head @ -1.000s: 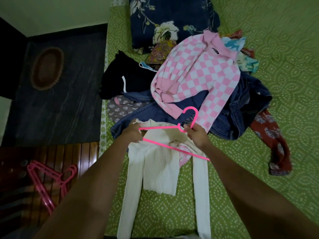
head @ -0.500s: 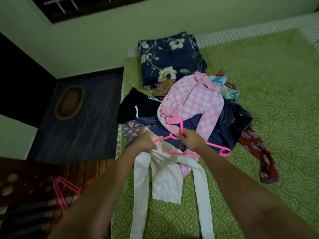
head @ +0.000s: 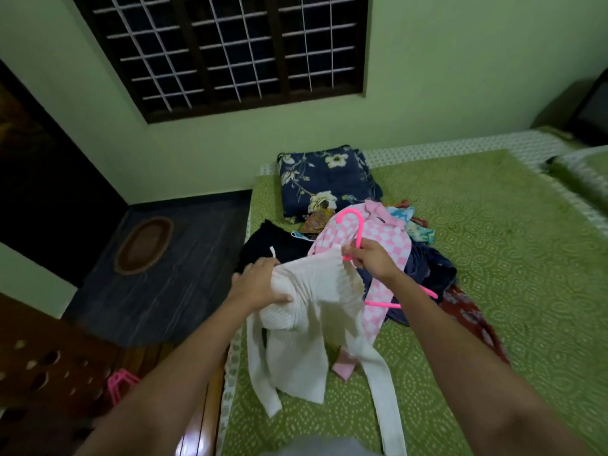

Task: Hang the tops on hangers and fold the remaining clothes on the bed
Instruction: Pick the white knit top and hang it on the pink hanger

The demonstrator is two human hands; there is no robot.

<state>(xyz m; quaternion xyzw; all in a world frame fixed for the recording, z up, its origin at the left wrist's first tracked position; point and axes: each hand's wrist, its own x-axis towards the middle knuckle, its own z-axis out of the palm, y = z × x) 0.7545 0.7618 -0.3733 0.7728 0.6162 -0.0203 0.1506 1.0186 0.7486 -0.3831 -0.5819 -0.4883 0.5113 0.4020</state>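
A white ribbed long-sleeved top hangs lifted above the green bed, its sleeves trailing down. My left hand grips the top's left shoulder. My right hand holds a pink hanger by its neck, hook up, with part of the hanger inside the top's collar and one arm sticking out to the right. Behind lies a heap with a pink-and-white checked top, jeans and a black garment.
A folded navy floral blanket lies at the bed's far edge. More pink hangers lie on the wooden furniture at lower left. A dark floor with an oval mat is left of the bed. A barred window is ahead.
Both hands have raised the white top and hanger off the bed. The hanger turned upright with its hook up, and the view tilted up toward the window.
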